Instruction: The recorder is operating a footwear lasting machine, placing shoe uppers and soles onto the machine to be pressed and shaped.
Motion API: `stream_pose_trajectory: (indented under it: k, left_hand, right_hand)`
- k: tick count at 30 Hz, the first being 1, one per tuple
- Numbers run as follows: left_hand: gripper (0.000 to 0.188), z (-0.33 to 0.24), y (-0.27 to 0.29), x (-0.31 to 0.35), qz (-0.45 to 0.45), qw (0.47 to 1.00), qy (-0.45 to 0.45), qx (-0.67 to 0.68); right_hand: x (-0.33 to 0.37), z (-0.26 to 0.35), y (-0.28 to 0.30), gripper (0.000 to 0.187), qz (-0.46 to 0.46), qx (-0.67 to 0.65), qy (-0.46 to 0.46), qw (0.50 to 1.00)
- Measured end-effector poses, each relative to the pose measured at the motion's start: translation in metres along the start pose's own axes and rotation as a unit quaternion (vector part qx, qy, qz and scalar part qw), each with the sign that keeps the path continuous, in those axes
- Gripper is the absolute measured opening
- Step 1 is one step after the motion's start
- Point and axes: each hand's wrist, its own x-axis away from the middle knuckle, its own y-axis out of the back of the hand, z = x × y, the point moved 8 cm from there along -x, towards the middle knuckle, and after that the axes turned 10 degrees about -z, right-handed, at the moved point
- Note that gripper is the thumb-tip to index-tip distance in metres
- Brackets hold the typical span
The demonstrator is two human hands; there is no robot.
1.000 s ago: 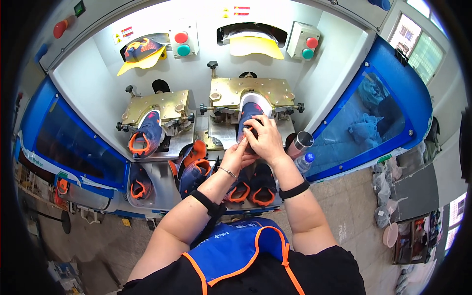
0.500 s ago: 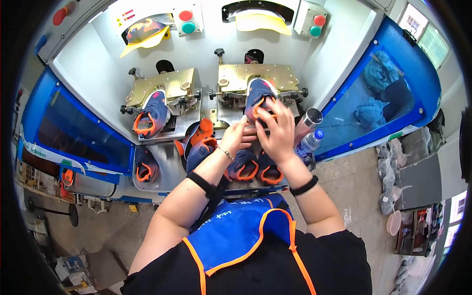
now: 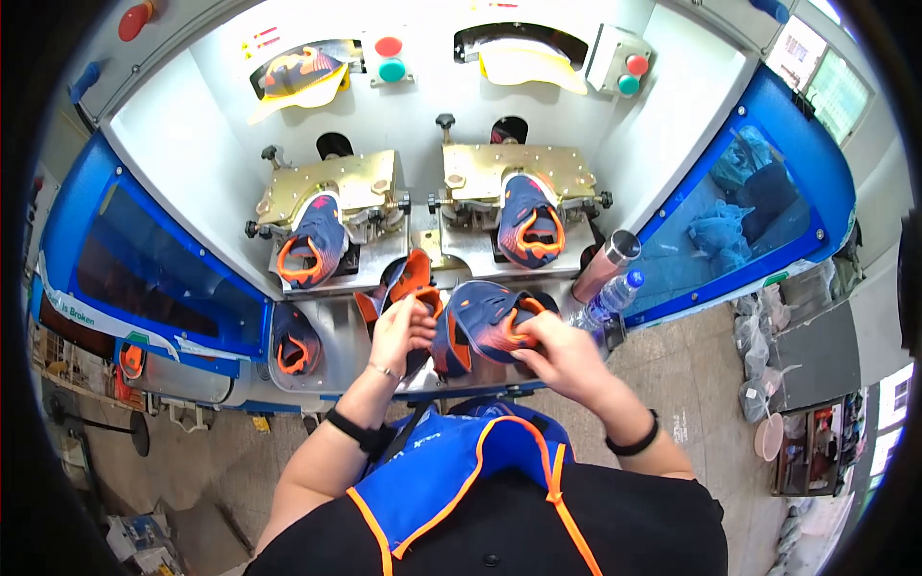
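1. The navy shoe [image 3: 485,324] was up over the front of the metal tray [image 3: 338,357], orange opening toward the person's right hand. Couldn't tell if it was resting on anything.
2. Looked light to me, soft and bendy fabric, so probably not fragile or slippery, though a hard squeeze might crumple it.
3. Right hand [image 3: 569,357] had the orange-edged collar pinched between thumb and fingers. Good spot imo: that rim seemed the handiest edge, with the heel probably second best.
4. Left hand [image 3: 401,336] was loosely open, fingers half curled, nothing visibly in it, right by another orange-and-navy shoe [image 3: 410,276]. Touching? Couldn't tell.
5. Farther out, two more sat toe-in at the brass-coloured clamps [image 3: 338,187], with a clear bottle [image 3: 611,298] off right.
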Motion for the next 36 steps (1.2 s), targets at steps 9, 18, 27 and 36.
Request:
stream_pose_trajectory:
  k: [9,18,27,36]
  left_hand:
    - [0.036,-0.013,0.031,0.016,-0.02,0.999,-0.018,0.031]
    - [0.038,-0.003,0.085,0.026,-0.072,0.995,-0.046,0.053]
    - [0.037,0.01,0.126,0.032,-0.13,0.988,-0.026,0.083]
    - [0.033,0.024,0.102,0.029,-0.097,0.994,-0.014,0.05]
  right_hand:
    - [-0.175,0.061,0.162,0.028,-0.305,0.151,0.153,0.928]
    - [-0.317,-0.056,0.138,0.053,-0.362,0.067,0.069,0.927]
    - [-0.275,-0.156,0.142,0.07,-0.512,0.169,-0.118,0.834]
    - [-0.199,-0.066,0.135,0.039,-0.524,-0.072,0.029,0.848]
